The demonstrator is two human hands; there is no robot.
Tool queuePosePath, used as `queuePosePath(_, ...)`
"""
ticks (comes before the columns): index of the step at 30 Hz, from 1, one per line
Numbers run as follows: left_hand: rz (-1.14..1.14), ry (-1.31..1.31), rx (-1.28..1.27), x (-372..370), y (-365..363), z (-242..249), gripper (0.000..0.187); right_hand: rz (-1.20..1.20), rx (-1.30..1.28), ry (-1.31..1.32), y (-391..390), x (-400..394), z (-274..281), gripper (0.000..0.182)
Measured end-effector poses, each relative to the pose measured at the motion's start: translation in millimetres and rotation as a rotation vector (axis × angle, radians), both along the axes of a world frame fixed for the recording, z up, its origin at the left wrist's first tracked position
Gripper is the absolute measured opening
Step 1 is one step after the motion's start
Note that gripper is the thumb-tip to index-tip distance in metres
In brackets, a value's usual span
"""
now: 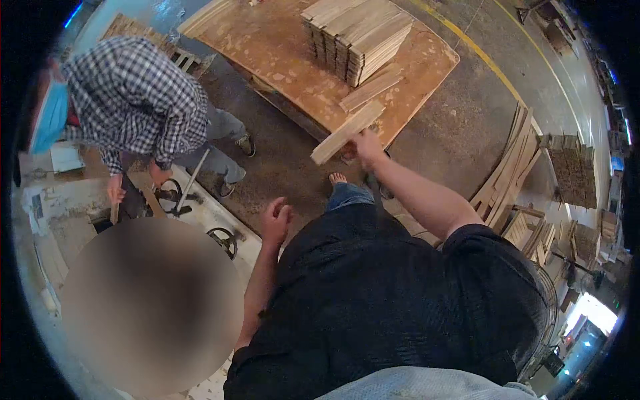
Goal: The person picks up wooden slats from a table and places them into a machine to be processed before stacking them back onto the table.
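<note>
Right hand: your right hand is closed on the long edge of a flat, pale tan wooden board.
Held board: tilted across the view, by the near edge of a large table with a worn reddish-brown top.
Left hand: your left hand is half open, fingers loosely bent, with nothing visible in it, near a white machine with black handwheels.
Tabletop: a tall stack of pale wooden boards stands there, with loose pale boards lying just beside it.
Co-worker: a person in a black-and-white checked shirt bends over the machine, both hands low by wood pieces.
</note>
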State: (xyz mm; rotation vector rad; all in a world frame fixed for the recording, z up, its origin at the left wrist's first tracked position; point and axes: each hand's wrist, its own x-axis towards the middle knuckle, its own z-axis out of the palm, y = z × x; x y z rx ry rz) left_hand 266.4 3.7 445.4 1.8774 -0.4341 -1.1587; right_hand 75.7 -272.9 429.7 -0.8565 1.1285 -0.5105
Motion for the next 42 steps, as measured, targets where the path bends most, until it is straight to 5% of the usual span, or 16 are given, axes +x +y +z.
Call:
queuePosePath(4,0.09,0.083,0.068,19.9,6.2,-23.0,0.034,0.042,0.07,0.068,-104.7,-26.6,-39.0,0.024)
queuePosePath(8,0.028,-0.022,0.121,25.8,-22.0,-10.9,0.035,0.127,0.021,0.146,-157.3,-40.3,0.4,0.032)
queuePosePath(9,0.041,0.0,0.141,26.9,-35.1,-4.3,0.036,0.507,-0.14,0.517,-167.0,-41.0,36.6,0.037)
queuePosePath(11,-0.045,-0.092,0.112,33.1,-52.5,-23.5,0.036,0.896,-0.307,0.882,-186.0,-50.4,41.9,0.043)
queuePosePath(13,-0.123,-0.173,0.083,30.8,-76.5,-34.9,0.037,0.369,-0.474,0.969,-215.9,-76.6,4.1,0.06)
queuePosePath(14,-0.112,-0.069,0.054,24.3,-98.2,-30.5,0.04,0.376,-0.464,0.969,-230.7,-83.4,-16.6,0.06)
queuePosePath(15,-0.104,0.034,0.027,18.8,-120.8,-31.3,0.042,0.271,-0.805,0.894,-245.4,-88.4,-38.0,0.061)
queuePosePath(17,-0.305,-0.226,-0.052,10.5,-163.9,-53.5,0.051,0.163,-1.122,0.801,-253.3,-90.0,-45.3,0.066)
queuePosePath(19,-0.561,-0.413,-0.117,-2.7,-226.8,-22.3,0.057,0.584,-0.784,0.657,-262.5,-81.9,-18.7,0.078)
queuePosePath(22,-0.597,-0.393,-0.085,-16.8,-282.7,-39.8,0.074,0.673,-0.785,0.742,-264.7,-81.1,-27.4,0.09)
queuePosePath(24,-0.681,-0.712,-0.05,-25.1,-300.4,-49.4,0.086,0.662,-0.81,0.693,-251.0,-81.6,-41.2,0.083)
queuePosePath(28,-0.759,-0.638,0.194,-33.1,-317.1,-24.9,0.081,0.574,-0.834,0.673,-215.6,-82.6,-34.1,0.073)
queuePosePath(36,-0.768,-0.766,-0.004,-51.1,-282.6,-21.4,0.045,0.516,-0.851,0.691,-180.3,-108.1,-29.8,0.072)
queuePosePath(38,-0.769,-0.763,0.0,-52.2,-271.6,-33.2,0.046,0.547,-0.942,0.729,-174.6,-113.6,-32.0,0.074)
queuePosePath(42,-0.737,-0.72,-0.054,-48.0,-264.6,-36.5,0.048,0.339,-0.673,0.458,-166.7,-115.8,-35.8,0.077)
